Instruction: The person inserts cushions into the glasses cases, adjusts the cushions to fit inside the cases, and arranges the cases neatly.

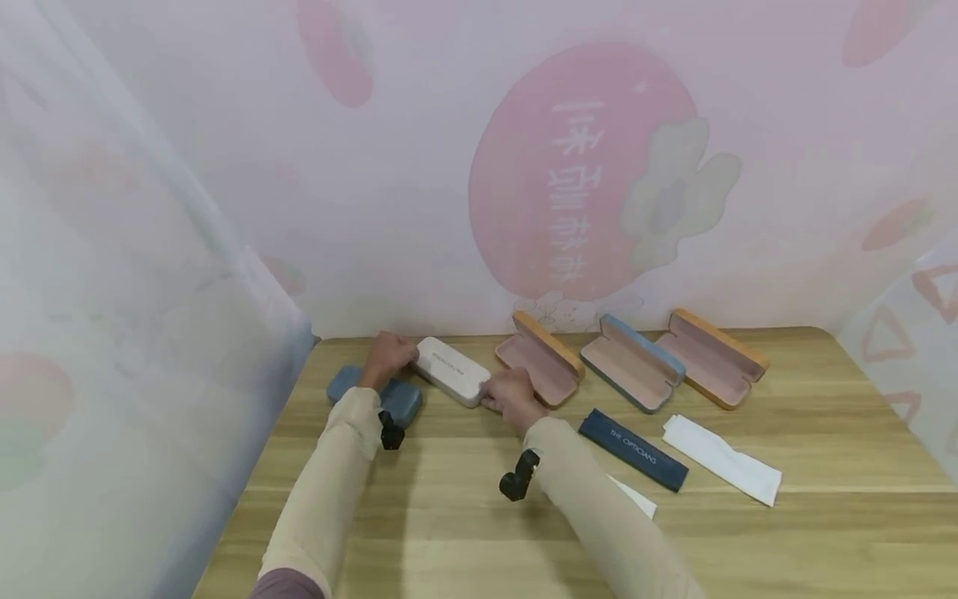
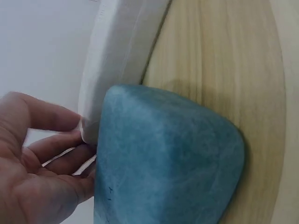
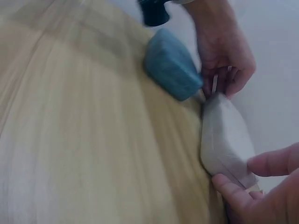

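A closed white glasses case (image 1: 452,371) with small lettering on its lid lies on the table between both hands. My left hand (image 1: 387,360) holds its left end, the fingertips (image 2: 70,122) at the case's corner in the left wrist view. At the opposite end my right hand (image 1: 515,396) pinches the case between thumb and finger, as the right wrist view shows on the white case (image 3: 226,140). Partly behind the left hand and forearm sits a closed blue glasses case (image 1: 402,403), close beside the white one.
To the right stand open cases: an orange one (image 1: 545,371), a blue one (image 1: 632,374) and another orange one (image 1: 711,366). Before them lie a dark blue folded cloth (image 1: 633,450), a white cloth (image 1: 722,459) and a white piece (image 1: 636,497) partly under the right sleeve. A printed curtain (image 1: 404,208) borders the table's back.
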A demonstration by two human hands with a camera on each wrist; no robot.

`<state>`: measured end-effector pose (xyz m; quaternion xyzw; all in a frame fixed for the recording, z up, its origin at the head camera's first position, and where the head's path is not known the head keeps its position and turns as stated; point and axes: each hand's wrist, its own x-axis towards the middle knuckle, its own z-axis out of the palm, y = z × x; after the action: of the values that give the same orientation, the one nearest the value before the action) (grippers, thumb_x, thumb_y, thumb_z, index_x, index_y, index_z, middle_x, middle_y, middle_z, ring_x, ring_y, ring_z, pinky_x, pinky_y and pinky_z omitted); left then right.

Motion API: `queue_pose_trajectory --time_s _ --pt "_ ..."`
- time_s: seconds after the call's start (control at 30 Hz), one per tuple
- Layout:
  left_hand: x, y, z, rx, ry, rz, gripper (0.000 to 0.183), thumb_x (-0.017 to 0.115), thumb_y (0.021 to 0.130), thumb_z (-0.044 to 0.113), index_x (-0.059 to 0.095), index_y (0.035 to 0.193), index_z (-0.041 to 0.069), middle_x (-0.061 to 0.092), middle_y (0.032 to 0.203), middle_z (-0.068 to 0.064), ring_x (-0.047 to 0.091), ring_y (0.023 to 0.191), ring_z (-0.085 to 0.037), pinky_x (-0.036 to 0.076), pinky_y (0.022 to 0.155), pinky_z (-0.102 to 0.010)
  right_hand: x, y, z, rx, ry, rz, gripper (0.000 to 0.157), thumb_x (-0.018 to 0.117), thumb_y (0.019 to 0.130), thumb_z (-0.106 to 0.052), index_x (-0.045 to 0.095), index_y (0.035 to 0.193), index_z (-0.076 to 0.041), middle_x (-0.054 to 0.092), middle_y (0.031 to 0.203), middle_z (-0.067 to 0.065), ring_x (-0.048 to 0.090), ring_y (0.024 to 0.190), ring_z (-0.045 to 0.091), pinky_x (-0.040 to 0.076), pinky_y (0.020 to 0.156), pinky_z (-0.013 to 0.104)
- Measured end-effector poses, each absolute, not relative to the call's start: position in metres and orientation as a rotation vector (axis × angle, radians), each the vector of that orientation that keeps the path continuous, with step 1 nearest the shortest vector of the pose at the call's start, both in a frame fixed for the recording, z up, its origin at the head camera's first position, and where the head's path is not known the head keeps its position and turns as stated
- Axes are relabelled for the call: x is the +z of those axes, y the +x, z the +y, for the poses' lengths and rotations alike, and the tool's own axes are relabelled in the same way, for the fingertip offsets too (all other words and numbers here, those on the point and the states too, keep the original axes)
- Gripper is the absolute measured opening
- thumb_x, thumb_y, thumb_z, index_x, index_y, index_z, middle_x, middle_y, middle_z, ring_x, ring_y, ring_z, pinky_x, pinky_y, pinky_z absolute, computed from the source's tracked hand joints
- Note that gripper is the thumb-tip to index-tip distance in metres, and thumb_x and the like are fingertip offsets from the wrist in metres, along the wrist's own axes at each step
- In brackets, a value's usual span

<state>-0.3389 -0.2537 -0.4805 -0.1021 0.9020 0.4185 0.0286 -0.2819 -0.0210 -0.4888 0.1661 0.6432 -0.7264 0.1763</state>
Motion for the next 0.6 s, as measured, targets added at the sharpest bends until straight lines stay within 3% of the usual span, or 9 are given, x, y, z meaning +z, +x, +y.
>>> queue_pose_trajectory --time_s 0.27,0.4,0.53,0.6 --pt "-0.482 -0.334 -0.259 1.228 -0.253 2.821 0.033 0.05 0.074 0.004 0.03 0.052 0.018 0.022 0.05 0.006 0.018 0.05 -0.013 0.022 0.048 -0.029 -0.491 -0.275 -0.028 -1.955 0.465 1.952 0.041 0.064 0.093 0.005 0.051 0.132 0.012 0.059 0.129 0.026 0.067 0.112 0.03 0.058 0.093 0.035" --pt "-0.476 -0.331 -0.26 1.197 -0.253 2.811 0.027 0.05 0.079 0.004 0.04 0.056 0.013 0.03 0.052 0.004 0.024 0.05 -0.013 0.024 0.047 -0.029 -0.491 -0.273 -0.027 -1.935 0.431 1.956 0.039 0.063 0.095 0.001 0.052 0.131 0.011 0.06 0.129 0.024 0.067 0.111 0.027 0.057 0.095 0.034" --pt "-0.465 -0.326 -0.256 1.189 -0.253 2.838 0.014 0.052 0.084 0.006 0.061 0.073 0.004 0.048 0.064 -0.002 0.038 0.059 -0.018 0.033 0.051 -0.029 -0.49 -0.27 -0.02 -1.941 0.359 1.956 0.04 0.061 0.095 -0.002 0.051 0.131 0.01 0.057 0.133 0.025 0.065 0.117 0.029 0.056 0.098 0.036" --pt "-0.458 -0.321 -0.252 1.169 -0.252 2.867 0.02 0.053 0.087 0.008 0.071 0.091 0.0 0.064 0.08 -0.008 0.051 0.071 -0.021 0.042 0.058 -0.03 -0.488 -0.268 -0.015 -1.944 0.334 1.961 0.038 0.061 0.094 -0.002 0.053 0.129 0.009 0.056 0.133 0.024 0.063 0.118 0.03 0.056 0.098 0.037"
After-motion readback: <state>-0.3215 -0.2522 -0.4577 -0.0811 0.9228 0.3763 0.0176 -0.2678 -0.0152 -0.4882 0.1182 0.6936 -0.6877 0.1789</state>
